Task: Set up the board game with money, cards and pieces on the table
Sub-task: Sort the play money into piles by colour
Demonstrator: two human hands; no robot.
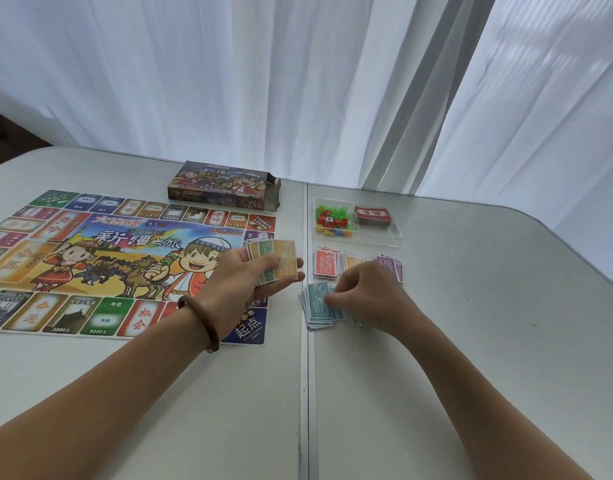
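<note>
Two hands at work: my right hand point(363, 292) pinches the blue 1000 notes point(317, 306) lying under its curled fingertips on the table, nearer it than my left hand point(249, 275), which grips a fan of mixed banknotes point(277, 258) over the game board point(90, 258) edge, with the red pile point(326, 263) and purple pile point(391, 266) just beyond.

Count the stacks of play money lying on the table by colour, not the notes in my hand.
Red stack: 1
Orange stack: 1
Purple stack: 1
Blue stack: 1
Total: 4 in view; the right hand may hide more. The notes fanned in the left hand are left out.
</note>
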